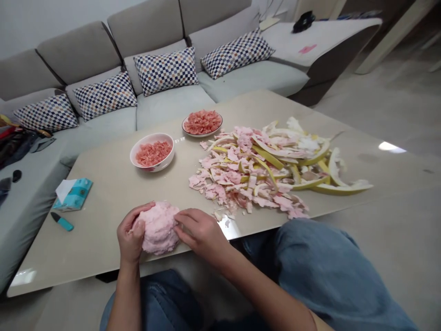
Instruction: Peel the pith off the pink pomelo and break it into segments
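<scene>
A peeled pomelo (160, 228), still covered in pale pink pith, is at the table's front edge. My left hand (132, 230) is wrapped round its left side, thumb toward me. At its right side my right hand (203, 232) has its thumb and fingers pinched on the pink pith; the fingertips are partly hidden against the fruit. To the right lies a heap of torn pink pith (220, 193) mixed with yellow-green rind strips (268, 158). Beyond the pomelo, a white bowl (167, 159) and a dark-rimmed plate (196, 134) hold pink-red pomelo pulp (203, 122).
On the left of the glossy beige table (103, 239) are a blue tissue box (78, 194) and a small teal-handled knife (62, 221). A grey sofa (144, 27) with checked cushions (167, 70) runs along the far side. My knees are under the near edge.
</scene>
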The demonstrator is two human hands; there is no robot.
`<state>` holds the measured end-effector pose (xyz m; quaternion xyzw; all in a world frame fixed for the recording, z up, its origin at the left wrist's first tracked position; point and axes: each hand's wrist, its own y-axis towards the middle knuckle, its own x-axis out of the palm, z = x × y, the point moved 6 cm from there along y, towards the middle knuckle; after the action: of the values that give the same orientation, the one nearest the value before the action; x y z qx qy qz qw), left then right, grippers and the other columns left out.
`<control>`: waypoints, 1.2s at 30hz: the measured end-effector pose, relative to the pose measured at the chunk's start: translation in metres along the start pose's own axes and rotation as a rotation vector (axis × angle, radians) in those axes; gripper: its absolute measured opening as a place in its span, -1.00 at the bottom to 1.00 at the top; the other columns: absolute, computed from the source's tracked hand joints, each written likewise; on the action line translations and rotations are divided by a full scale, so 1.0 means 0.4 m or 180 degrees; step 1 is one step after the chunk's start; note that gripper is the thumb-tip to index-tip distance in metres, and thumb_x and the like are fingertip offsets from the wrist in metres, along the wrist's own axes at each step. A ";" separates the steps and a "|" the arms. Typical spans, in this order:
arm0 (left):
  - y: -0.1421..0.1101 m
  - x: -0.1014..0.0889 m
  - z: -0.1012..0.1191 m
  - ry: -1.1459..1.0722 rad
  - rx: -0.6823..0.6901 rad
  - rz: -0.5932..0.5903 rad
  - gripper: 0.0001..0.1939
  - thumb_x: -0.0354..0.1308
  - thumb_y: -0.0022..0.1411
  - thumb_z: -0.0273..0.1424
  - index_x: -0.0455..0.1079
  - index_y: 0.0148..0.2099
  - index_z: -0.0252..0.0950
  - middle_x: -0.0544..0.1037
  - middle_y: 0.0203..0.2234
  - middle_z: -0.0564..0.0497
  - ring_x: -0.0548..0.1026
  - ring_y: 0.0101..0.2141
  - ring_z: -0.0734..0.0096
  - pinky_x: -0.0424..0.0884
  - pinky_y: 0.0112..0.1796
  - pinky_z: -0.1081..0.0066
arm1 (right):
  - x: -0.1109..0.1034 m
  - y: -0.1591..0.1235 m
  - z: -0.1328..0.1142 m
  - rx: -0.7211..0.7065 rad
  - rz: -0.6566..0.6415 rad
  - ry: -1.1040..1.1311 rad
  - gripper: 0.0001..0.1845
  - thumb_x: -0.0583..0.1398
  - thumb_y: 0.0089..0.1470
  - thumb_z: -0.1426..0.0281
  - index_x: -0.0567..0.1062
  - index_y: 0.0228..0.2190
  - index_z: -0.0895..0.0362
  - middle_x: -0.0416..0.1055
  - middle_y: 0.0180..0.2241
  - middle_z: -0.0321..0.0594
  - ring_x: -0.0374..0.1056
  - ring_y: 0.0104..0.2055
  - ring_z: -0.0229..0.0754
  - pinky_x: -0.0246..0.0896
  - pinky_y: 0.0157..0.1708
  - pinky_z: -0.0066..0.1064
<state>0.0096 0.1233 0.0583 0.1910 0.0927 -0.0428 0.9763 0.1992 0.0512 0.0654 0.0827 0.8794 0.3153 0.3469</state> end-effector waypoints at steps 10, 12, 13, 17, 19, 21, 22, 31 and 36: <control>0.012 0.004 -0.006 -0.0039 -0.0062 -0.0067 -0.67 0.19 0.17 -0.17 0.55 -0.16 -0.29 0.66 -0.18 -0.12 0.60 -0.08 0.07 0.47 0.01 0.16 | 0.025 -0.001 -0.011 -0.0252 -0.0127 -0.0681 -0.78 0.10 0.24 0.53 0.53 -0.37 0.14 0.54 -0.36 -0.11 0.42 -0.31 -0.15 0.31 -0.30 -0.38; 0.013 0.005 -0.005 -0.0011 -0.0056 -0.0073 -0.67 0.20 0.16 -0.17 0.55 -0.16 -0.29 0.66 -0.18 -0.12 0.60 -0.08 0.07 0.47 0.01 0.16 | 0.029 -0.002 -0.010 -0.0125 0.0016 -0.0574 -0.78 0.10 0.23 0.53 0.53 -0.37 0.15 0.54 -0.36 -0.11 0.43 -0.30 -0.15 0.32 -0.28 -0.37; 0.014 0.005 -0.005 0.0008 -0.0056 -0.0073 -0.67 0.20 0.16 -0.17 0.55 -0.16 -0.29 0.66 -0.18 -0.12 0.59 -0.07 0.07 0.47 0.01 0.17 | 0.029 -0.001 -0.007 -0.0047 0.0090 -0.0502 -0.78 0.10 0.22 0.53 0.53 -0.37 0.15 0.54 -0.37 -0.12 0.44 -0.31 -0.15 0.32 -0.28 -0.37; 0.011 0.004 -0.005 0.0042 -0.0052 -0.0046 -0.68 0.20 0.15 -0.18 0.56 -0.17 -0.30 0.67 -0.18 -0.12 0.59 -0.07 0.08 0.47 0.01 0.18 | 0.018 0.003 0.014 0.0341 0.0259 0.0011 -0.81 0.13 0.18 0.55 0.55 -0.34 0.14 0.53 -0.40 -0.18 0.44 -0.35 -0.19 0.33 -0.29 -0.41; 0.009 0.004 -0.005 0.0004 -0.0039 -0.0037 -0.69 0.19 0.16 -0.19 0.56 -0.16 -0.29 0.66 -0.17 -0.12 0.59 -0.07 0.09 0.47 0.01 0.20 | 0.011 0.002 0.019 0.0429 0.0217 0.0315 -0.82 0.16 0.17 0.55 0.56 -0.28 0.13 0.55 -0.37 -0.19 0.46 -0.31 -0.20 0.35 -0.25 -0.43; 0.007 0.003 -0.004 -0.0004 -0.0027 -0.0035 -0.68 0.19 0.17 -0.19 0.56 -0.15 -0.29 0.67 -0.17 -0.12 0.59 -0.06 0.09 0.47 0.01 0.20 | 0.007 0.001 0.017 0.0383 0.0139 0.0423 -0.81 0.18 0.16 0.55 0.57 -0.23 0.14 0.57 -0.32 -0.17 0.48 -0.28 -0.19 0.36 -0.22 -0.43; 0.007 0.003 -0.003 0.0008 -0.0023 -0.0035 -0.68 0.18 0.17 -0.19 0.56 -0.15 -0.30 0.67 -0.17 -0.12 0.59 -0.06 0.09 0.47 0.02 0.19 | 0.006 0.000 0.014 0.0344 0.0110 0.0390 -0.81 0.18 0.15 0.55 0.56 -0.21 0.15 0.57 -0.30 -0.15 0.48 -0.27 -0.18 0.36 -0.21 -0.42; 0.013 0.005 -0.004 -0.0005 -0.0049 -0.0075 -0.67 0.21 0.14 -0.17 0.55 -0.18 -0.30 0.66 -0.19 -0.14 0.60 -0.08 0.06 0.47 0.01 0.15 | 0.019 0.026 0.049 0.1016 0.0073 0.0395 -0.83 0.23 0.00 0.62 0.57 -0.42 0.14 0.51 -0.44 -0.23 0.43 -0.41 -0.22 0.32 -0.36 -0.45; 0.006 0.002 -0.005 0.0009 -0.0061 -0.0041 -0.64 0.19 0.15 -0.13 0.54 -0.17 -0.30 0.66 -0.17 -0.15 0.59 -0.06 0.03 0.47 0.01 0.13 | 0.012 0.028 0.065 0.1144 -0.0240 0.1184 -0.79 0.25 0.05 0.58 0.60 -0.28 0.10 0.55 -0.33 -0.25 0.46 -0.35 -0.27 0.38 -0.30 -0.48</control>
<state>0.0105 0.1261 0.0571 0.1811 0.0958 -0.0478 0.9776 0.2121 0.0749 0.0550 0.0509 0.9724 0.1507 0.1705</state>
